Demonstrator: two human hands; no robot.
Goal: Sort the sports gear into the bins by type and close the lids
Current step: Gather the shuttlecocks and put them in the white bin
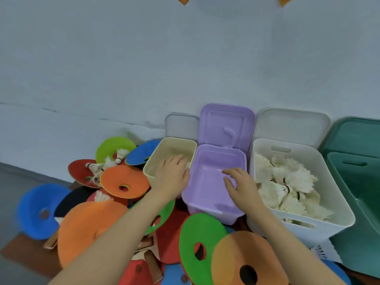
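My left hand [171, 174] rests flat in the cream bin [158, 153] at nine o'clock of the purple bin [213, 194]; right hand [242, 187] hovers over it, fingers loose, holding nothing — I'd square it up first

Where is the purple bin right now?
In the head view, the purple bin sits right of centre between the beige bin and the white bin of shuttlecocks, lid propped open behind it.

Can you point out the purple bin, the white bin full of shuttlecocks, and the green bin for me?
purple bin [207, 204]: head view, on its front wall.
white bin [337, 204]: head view, on its right rim.
green bin [357, 249]: head view, on its front outer wall.
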